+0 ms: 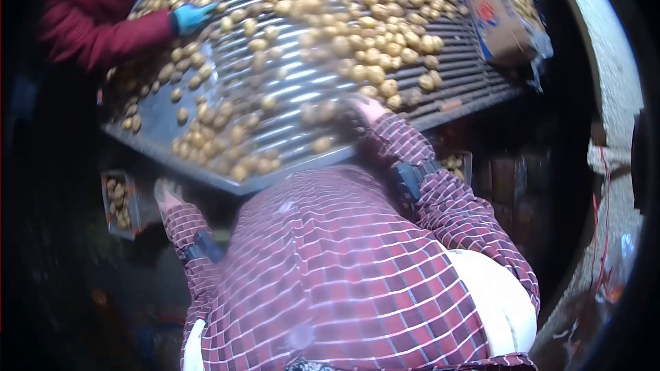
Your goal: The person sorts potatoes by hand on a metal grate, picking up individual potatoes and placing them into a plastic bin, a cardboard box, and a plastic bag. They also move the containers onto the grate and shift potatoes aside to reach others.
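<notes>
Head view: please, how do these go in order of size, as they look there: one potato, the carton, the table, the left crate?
1. Table, by far
2. Carton
3. Left crate
4. One potato

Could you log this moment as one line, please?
left hand: beside slatted grey metal table | right hand: among round yellow-brown potatoes, grip blurred | co-worker's turquoise-gloved hand: over table

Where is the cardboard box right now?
In the head view, the cardboard box is at upper right, on the slatted table, right of the loose potatoes.
</notes>
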`<move>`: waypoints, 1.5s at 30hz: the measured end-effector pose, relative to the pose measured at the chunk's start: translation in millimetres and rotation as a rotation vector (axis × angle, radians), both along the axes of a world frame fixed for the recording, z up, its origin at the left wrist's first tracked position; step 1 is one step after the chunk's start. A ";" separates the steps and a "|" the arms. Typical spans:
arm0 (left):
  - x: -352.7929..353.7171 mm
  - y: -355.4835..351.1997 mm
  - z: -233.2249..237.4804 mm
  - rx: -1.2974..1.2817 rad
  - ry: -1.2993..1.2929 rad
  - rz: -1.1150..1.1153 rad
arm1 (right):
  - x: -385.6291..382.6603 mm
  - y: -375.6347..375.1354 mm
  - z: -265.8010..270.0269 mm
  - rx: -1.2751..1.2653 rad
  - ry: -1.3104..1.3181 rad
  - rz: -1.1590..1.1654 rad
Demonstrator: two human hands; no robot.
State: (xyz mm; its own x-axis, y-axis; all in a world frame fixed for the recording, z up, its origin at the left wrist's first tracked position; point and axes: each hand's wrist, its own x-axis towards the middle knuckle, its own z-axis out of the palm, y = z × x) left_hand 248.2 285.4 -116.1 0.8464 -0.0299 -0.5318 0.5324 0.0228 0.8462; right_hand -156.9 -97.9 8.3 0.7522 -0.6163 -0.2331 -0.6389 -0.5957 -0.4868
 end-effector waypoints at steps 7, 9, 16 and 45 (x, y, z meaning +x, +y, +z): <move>4.2 -141.2 31.4 0.368 -0.678 -0.427 | -71.5 -11.8 25.4 0.141 -0.471 -0.878; -44.6 -181.1 86.2 0.107 -0.343 -0.559 | -49.5 -13.8 10.5 0.072 -0.363 -0.766; -150.4 -257.1 99.1 0.006 -0.676 -1.388 | 47.9 -17.2 46.7 -0.098 0.733 -0.041; -229.2 -360.2 148.5 0.374 -0.989 -1.871 | -0.9 -40.9 37.4 0.033 0.199 -0.496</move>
